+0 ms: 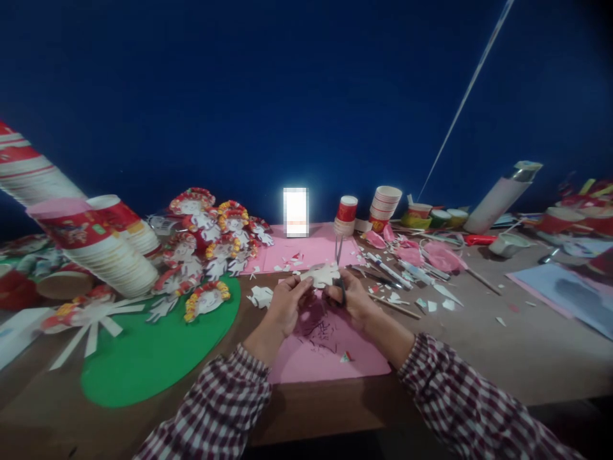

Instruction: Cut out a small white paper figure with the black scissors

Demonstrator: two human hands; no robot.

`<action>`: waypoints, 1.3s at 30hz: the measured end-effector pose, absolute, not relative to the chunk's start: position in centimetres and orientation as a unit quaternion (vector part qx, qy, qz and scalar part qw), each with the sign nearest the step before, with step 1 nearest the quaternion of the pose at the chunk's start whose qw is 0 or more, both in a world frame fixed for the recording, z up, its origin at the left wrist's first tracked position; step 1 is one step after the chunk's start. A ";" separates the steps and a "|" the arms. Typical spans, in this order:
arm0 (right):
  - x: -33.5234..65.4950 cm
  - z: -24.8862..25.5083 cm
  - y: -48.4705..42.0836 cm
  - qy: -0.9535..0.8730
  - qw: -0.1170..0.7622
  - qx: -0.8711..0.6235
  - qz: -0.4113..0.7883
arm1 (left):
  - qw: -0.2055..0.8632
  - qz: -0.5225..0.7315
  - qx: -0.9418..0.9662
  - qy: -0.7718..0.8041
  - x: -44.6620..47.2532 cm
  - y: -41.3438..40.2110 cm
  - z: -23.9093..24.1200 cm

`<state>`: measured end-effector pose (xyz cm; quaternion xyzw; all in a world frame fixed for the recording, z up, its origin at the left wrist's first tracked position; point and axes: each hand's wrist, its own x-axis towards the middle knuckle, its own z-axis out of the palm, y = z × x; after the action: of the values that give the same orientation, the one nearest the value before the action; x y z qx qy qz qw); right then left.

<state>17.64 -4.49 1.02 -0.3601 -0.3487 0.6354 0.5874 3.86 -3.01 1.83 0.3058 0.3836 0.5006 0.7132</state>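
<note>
Between my hands is a white paper cutout (323, 275) with an uneven outline. My left hand (288, 300) pinches its left side between thumb and fingers. My right hand (353, 297) is closed round the handles of dark scissors (340, 255), whose blades point up and away from me, slightly apart, beside the cutout's right edge. Under both hands lies a pink sheet (330, 364) scattered with thin dark snippets. A crumpled-looking white paper piece (260, 296) rests on the table left of my left hand.
Left, paper figures with red and yellow trim (208, 300) lie on and behind a green oval sheet (158, 358); leaning stacks of paper cups (110, 255) stand beyond. Rear right are more cups (385, 201), pens (390, 271), pink pieces (443, 255), a ladle-like cup (510, 245) and paper scraps (449, 305).
</note>
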 end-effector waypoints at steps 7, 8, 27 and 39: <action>17.7 1.2 -4.7 -0.352 0.582 -0.375 0.630 | 0.696 0.510 0.328 0.384 3.9 -2.8 1.5; 17.7 1.2 -4.7 -0.353 0.583 -0.376 0.628 | 0.697 0.510 0.328 0.383 3.9 -2.8 1.5; 18.1 0.5 -4.3 -0.379 0.591 -0.349 0.620 | 0.698 0.486 0.351 0.391 3.7 -2.8 1.1; 18.1 0.6 -4.3 -0.372 0.595 -0.343 0.625 | 0.741 0.455 0.368 0.329 3.6 -3.0 1.3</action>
<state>18.10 -4.33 0.60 -0.3427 -0.3716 0.6250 0.5949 3.60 -3.05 1.27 0.3681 0.3290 0.4547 0.7413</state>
